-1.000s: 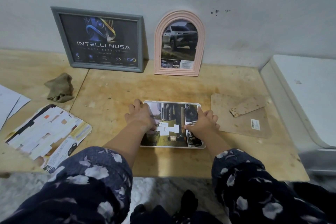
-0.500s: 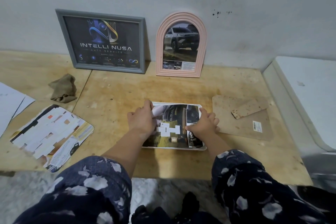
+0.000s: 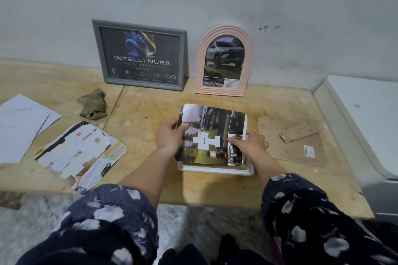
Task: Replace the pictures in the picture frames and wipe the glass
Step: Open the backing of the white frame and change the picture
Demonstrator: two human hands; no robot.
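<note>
A person's left hand (image 3: 170,139) is pinching the printed car picture (image 3: 212,135) by its edge above a white frame (image 3: 215,170), while the right hand (image 3: 247,145) is gripping the opposite edge.

A glossy picture (image 3: 212,135) with rounded corners, showing dark vehicles, a grassy landscape and white patches at its middle, is tilted up at the centre of the frame above a white frame (image 3: 215,170) lying flat on the worktop. At the upper centre, a grey rectangular frame (image 3: 140,55) and a pink arched frame (image 3: 224,62) stand leaning against the wall, side by side, each holding a picture.
</note>
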